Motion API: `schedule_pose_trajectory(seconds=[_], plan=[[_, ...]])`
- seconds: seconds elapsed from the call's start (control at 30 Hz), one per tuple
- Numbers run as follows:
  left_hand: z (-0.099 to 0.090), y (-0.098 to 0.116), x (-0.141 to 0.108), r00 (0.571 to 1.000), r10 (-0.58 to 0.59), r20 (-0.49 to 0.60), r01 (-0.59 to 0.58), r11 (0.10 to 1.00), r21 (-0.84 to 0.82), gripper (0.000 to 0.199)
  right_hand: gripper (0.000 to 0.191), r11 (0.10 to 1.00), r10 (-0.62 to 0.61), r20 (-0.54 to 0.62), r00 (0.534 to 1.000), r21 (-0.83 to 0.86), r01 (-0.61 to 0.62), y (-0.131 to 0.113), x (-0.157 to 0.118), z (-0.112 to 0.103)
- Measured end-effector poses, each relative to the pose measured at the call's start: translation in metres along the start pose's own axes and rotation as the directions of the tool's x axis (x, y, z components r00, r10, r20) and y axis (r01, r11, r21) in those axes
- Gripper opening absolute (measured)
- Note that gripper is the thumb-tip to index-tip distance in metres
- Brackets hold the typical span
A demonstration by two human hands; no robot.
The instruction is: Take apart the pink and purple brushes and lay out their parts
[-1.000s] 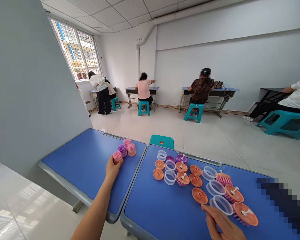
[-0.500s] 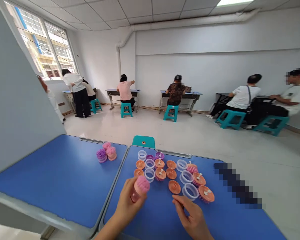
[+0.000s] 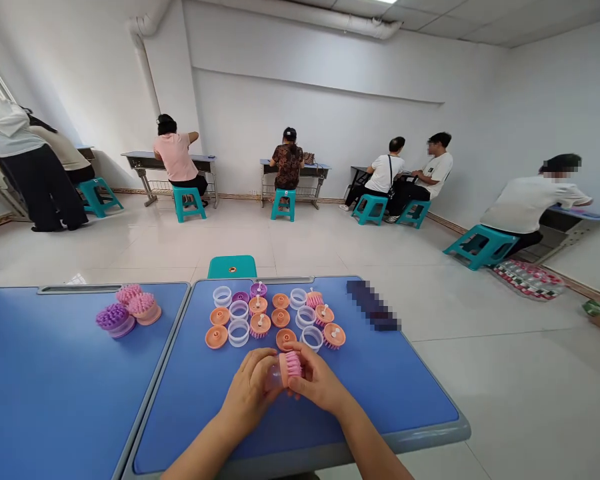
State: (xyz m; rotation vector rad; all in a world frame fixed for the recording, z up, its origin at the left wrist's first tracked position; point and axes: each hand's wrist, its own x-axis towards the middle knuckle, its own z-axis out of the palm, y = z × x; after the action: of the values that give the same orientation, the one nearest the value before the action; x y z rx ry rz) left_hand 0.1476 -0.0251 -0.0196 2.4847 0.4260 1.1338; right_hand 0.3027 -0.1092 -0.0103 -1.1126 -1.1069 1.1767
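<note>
Okay, on the blue desk [image 3: 380, 393], just in front of rows of orange brush bases [image 3: 217, 337] and clear plastic rings [image 3: 239, 333], the left hand [image 3: 250, 390] and right hand [image 3: 320, 380] both clasp a pink-bristled scalp brush [image 3: 291, 368].

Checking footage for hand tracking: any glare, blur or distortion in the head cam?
Head view: strong wide-angle bowing, blue desk edges splay toward the corners; soft glare on the tile floor; left hand, right hand and pink brush head look sharp; a pixelated block masks the desk's far edge.
</note>
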Motion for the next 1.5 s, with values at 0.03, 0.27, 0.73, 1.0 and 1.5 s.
schedule_pose_trajectory(seconds=[0.03,0.27,0.73,1.0,1.5], plan=[[-0.001,0.0,-0.001,1.0,-0.006,-0.007,0.006,1.0,0.008,0.027,0.053,1.0,0.005,-0.004,1.0,0.012,-0.004,-0.002,0.0,0.0],[-0.009,-0.003,-0.001,0.994,-0.077,0.071,0.079,0.997,-0.024,0.038,0.057,0.999,0.02,0.008,1.0,0.05,-0.02,-0.01,-0.001,-0.001],[-0.012,0.001,0.002,0.92,-0.249,0.303,0.266,0.964,-0.016,0.036,0.048,0.991,0.0,0.035,0.999,-0.136,0.004,-0.003,-0.003,-0.007],[-0.019,0.007,0.011,0.827,-0.405,0.39,0.453,0.891,-0.035,0.029,0.046,0.978,-0.082,0.056,0.995,-0.188,0.091,-0.004,-0.004,-0.005],[-0.019,0.008,0.01,0.81,-0.395,0.433,0.45,0.892,-0.028,0.03,0.044,0.979,0.047,0.032,0.998,-0.198,-0.04,-0.009,-0.003,-0.006]])
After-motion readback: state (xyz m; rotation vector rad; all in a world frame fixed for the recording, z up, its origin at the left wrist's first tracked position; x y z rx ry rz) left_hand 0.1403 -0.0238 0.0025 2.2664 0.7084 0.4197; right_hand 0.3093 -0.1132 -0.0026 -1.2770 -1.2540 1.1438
